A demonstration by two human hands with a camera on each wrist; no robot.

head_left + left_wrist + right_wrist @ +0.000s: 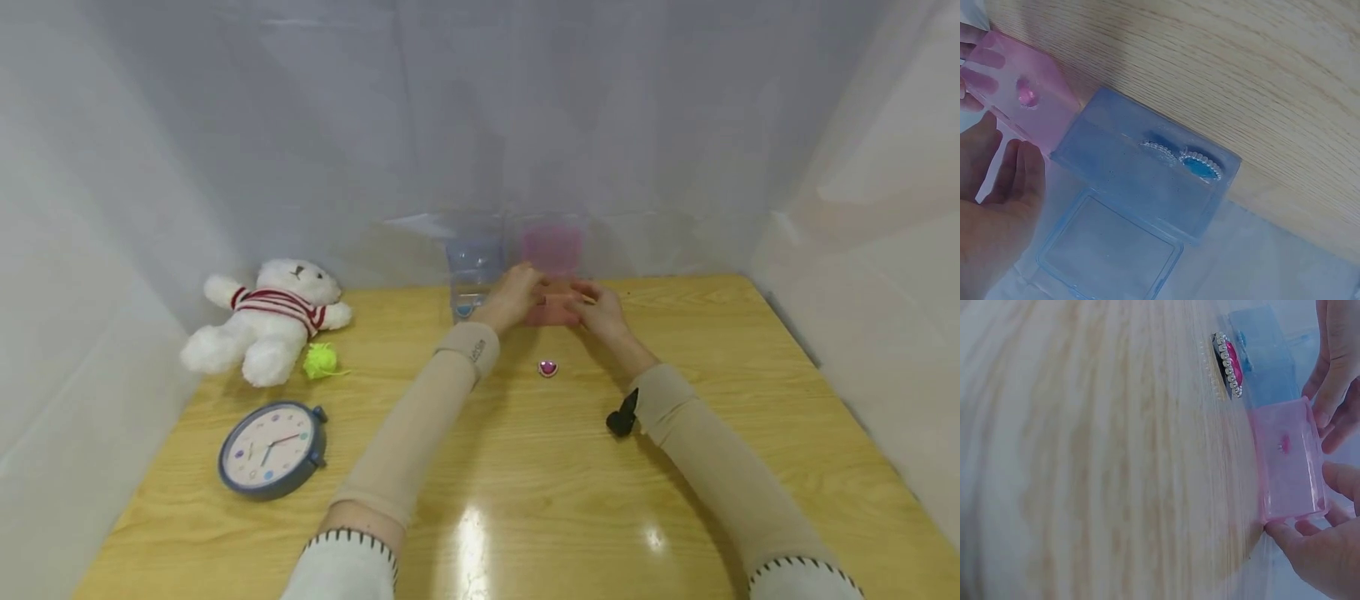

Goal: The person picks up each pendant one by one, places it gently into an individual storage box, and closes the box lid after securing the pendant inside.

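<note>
A pink translucent box [551, 313] stands toward the table's far edge, its lid [552, 247] raised behind it. My right hand [603, 317] grips its right end, thumb at the front corner [1285, 536] and fingers behind. My left hand [516, 293] is over the box's left rear, relaxed fingers close to its rim [1025, 162]. A small pink gem [1284, 444] shows inside the box. Adjoining on the left is an open blue translucent box [1147, 162] with its lid [1110, 244] laid back. Inside it lies a blue gem edged with beads [1200, 166].
A pink gem with a beaded edge [548, 367] lies on the table in front of the pink box. To the left are a white teddy bear [273, 317] in a striped sweater, a yellow-green yarn ball [321, 360] and a blue-rimmed clock [272, 450]. Pale sheeting [480, 125] hangs behind.
</note>
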